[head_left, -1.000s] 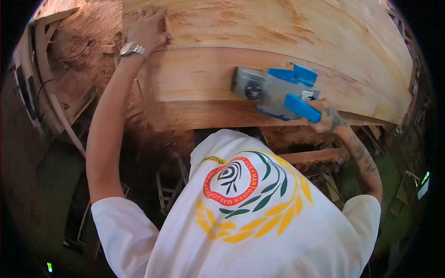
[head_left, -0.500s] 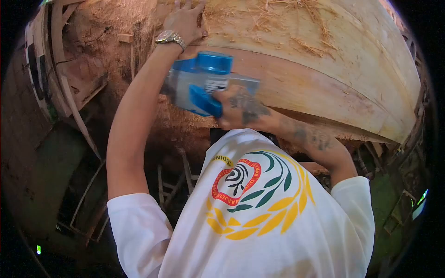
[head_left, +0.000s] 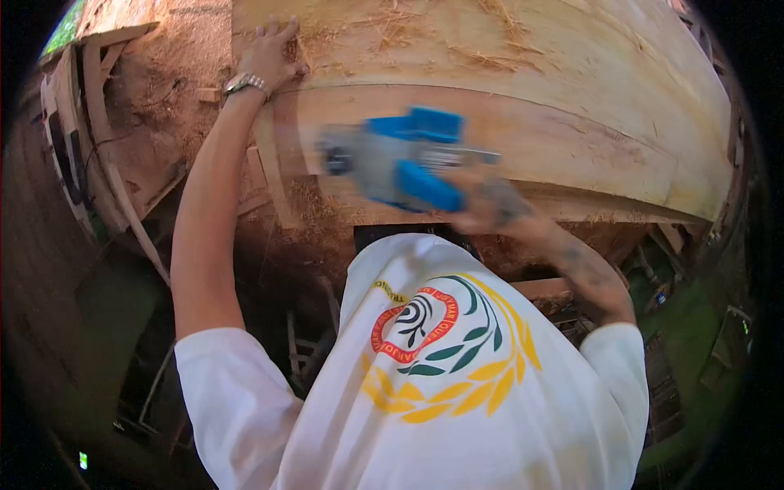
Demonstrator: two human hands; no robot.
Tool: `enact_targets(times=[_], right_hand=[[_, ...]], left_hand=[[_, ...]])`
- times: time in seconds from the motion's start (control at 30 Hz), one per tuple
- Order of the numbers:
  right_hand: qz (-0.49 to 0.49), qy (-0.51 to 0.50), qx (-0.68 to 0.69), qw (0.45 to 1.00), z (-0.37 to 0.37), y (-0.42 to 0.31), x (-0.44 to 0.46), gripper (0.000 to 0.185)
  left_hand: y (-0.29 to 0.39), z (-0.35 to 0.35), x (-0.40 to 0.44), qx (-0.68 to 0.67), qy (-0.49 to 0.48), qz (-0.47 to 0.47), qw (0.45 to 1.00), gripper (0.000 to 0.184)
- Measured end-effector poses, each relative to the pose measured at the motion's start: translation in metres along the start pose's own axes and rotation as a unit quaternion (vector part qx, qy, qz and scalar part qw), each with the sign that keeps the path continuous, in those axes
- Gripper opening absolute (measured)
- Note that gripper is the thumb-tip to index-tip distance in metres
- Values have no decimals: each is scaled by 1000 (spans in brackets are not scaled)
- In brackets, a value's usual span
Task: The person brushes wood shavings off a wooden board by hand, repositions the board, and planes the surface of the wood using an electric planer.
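Blurred by motion, a blue and grey power planer (head_left: 392, 159) lies over the near part of a wide pale wooden board (head_left: 604, 114). My right hand (head_left: 478, 200) is wrapped round its blue rear handle. At the board's upper left, my left hand (head_left: 272, 59) rests flat with its fingers spread, a metal watch (head_left: 245, 82) on the wrist. Curled wood shavings (head_left: 498, 57) are scattered on the board's far part. The planer's underside is hidden.
Sawdust (head_left: 171, 65) covers the ground beyond the left end, with a small wood block (head_left: 209, 95) on it. Wooden frame pieces (head_left: 94, 106) stand at the far left. Below the board's near edge is a wooden beam (head_left: 543, 288).
The planer and my right hand swept left to near my left arm, then came partway back to the right. My left hand stays on the board while the view has shifted.
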State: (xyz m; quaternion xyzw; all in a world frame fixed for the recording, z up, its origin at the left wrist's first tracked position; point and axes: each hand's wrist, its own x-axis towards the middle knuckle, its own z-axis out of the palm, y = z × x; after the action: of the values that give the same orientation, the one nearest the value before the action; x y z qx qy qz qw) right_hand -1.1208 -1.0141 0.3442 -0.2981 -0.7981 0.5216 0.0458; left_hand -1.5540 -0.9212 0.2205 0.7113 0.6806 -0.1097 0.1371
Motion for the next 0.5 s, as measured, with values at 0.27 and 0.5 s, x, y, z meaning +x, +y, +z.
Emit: enact_targets(times=[0.27, 0.5], right_hand=[[221, -81, -104, 966, -174, 136, -250, 34], [215, -123, -80, 966, -186, 122, -201, 33]], left_hand=[[2, 0, 0, 22, -4, -12, 1000, 102], [3, 4, 2, 29, 14, -10, 999, 100]])
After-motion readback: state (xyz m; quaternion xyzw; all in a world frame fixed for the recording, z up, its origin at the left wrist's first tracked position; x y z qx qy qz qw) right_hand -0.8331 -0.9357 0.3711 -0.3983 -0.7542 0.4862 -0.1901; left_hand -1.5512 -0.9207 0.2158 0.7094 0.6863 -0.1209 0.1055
